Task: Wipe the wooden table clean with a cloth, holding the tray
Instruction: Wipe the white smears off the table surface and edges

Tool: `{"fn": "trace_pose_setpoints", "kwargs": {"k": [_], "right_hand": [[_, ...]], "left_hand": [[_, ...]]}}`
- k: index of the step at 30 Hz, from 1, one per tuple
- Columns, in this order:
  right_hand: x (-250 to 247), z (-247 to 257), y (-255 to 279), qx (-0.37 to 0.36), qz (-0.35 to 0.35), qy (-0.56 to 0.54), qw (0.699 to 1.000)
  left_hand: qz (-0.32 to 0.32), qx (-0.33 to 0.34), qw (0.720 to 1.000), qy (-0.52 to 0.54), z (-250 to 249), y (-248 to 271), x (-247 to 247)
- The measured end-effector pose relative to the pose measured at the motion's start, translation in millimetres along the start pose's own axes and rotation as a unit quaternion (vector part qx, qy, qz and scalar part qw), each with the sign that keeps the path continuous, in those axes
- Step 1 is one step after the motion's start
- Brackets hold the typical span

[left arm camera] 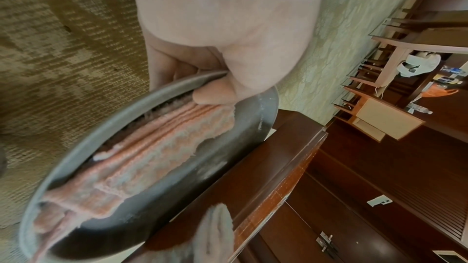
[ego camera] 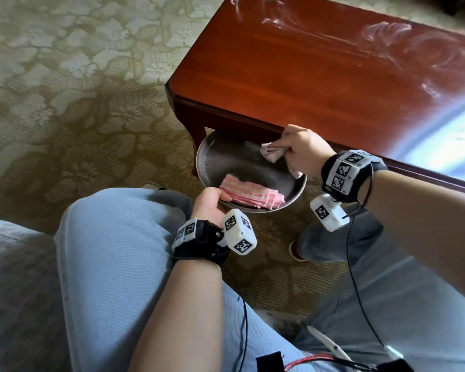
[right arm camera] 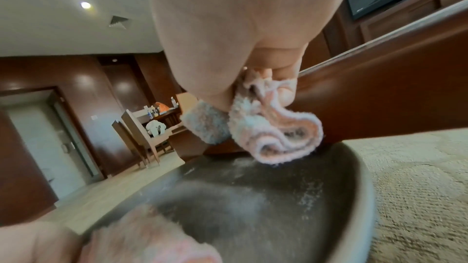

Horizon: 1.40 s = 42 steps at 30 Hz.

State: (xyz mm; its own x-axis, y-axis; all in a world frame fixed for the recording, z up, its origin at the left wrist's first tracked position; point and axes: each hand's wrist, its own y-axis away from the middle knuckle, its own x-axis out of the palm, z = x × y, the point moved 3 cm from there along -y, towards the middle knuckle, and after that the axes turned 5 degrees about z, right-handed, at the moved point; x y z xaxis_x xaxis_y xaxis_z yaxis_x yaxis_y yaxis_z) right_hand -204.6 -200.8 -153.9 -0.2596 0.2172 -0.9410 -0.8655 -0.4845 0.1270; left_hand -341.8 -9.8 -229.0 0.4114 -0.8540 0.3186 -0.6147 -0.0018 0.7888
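A pale green carpet with a leaf pattern (ego camera: 65,76) covers the floor, and on it stands a low, shiny, red-brown wooden desk (ego camera: 306,84). All places here are told from that desk.

The near part of the desk top looks clean and glossy. Along its far side there are white, dusty smears (ego camera: 387,33), and one more by the bright patch at the right end. So I think the wiping is only partly done, and the far side is what is left.

A round grey metal tray (ego camera: 295,189) is held just below the near edge of the desk, by the desk's corner leg. The left hand (ego camera: 211,202) grips the tray's rim on the side away from the desk, thumb on top and fingers curled under. The thumb also presses on a folded pink striped towel (ego camera: 250,194) that lies in the tray.

The right hand (ego camera: 304,150) is right at the near edge of the desk, over the tray. Its fingers are curled tight around a small, bunched pink and white cloth (ego camera: 270,153). The cloth hangs just above the tray floor, where a little white dust (right arm camera: 303,197) shows in the right wrist view. It looks like the dirt is being brushed off the desk edge into the tray.
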Motion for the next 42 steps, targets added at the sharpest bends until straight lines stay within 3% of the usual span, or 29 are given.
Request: {"fn": "trace_pose_setpoints", "kwargs": {"k": [3,6,8,12,17,22,28,31,33,36,39,42], "right_hand": [[-21.0,-9.4,5.0,0.025,-0.116,-0.071,0.990],[-43.3,-32.8,-1.3,0.147,-0.198,-0.105,0.963],[-51.7,-51.3,-6.2,0.235,-0.202,-0.099,0.946],[-49.9,-67.9,-11.2,0.337,-0.102,-0.048,0.935],[-44.0,-53.6,-27.0,0.311,-0.035,0.016,0.950],[-34.2,-25.2,-55.3,0.186,0.003,0.076,0.980],[11.4,41.4,-56.6,0.029,-0.030,-0.018,0.999],[11.8,44.8,-52.3,-0.025,-0.069,-0.055,0.996],[-3.8,27.5,-56.1,-0.002,-0.119,-0.115,0.986],[-35.0,-17.2,-64.4,0.116,-0.177,-0.125,0.969],[-50.2,-51.5,-74.8,0.219,-0.162,-0.105,0.956],[-50.2,-62.7,-80.7,0.303,-0.099,-0.035,0.947]], "left_hand": [[0.010,-0.023,0.999,0.023,-0.6,5.5,4.4],[-0.002,-0.004,1.000,-0.016,-3.9,8.7,6.4],[-0.004,-0.002,0.999,-0.032,-2.6,8.1,5.3],[-0.003,-0.018,1.000,0.000,-0.9,4.1,4.3],[0.007,-0.017,1.000,0.006,-4.3,2.4,2.7],[0.025,-0.036,0.999,0.017,-9.3,6.8,4.5],[0.019,-0.029,0.999,0.035,-5.9,8.1,2.8],[0.000,-0.033,0.999,0.034,-6.8,5.5,1.2],[0.006,-0.047,0.999,0.022,-7.0,4.0,1.2],[0.013,-0.046,0.998,0.033,-7.3,4.3,4.1],[-0.002,-0.044,0.998,0.036,-9.4,0.4,3.4],[0.004,-0.055,0.997,0.056,-13.7,-4.4,3.3]]}}
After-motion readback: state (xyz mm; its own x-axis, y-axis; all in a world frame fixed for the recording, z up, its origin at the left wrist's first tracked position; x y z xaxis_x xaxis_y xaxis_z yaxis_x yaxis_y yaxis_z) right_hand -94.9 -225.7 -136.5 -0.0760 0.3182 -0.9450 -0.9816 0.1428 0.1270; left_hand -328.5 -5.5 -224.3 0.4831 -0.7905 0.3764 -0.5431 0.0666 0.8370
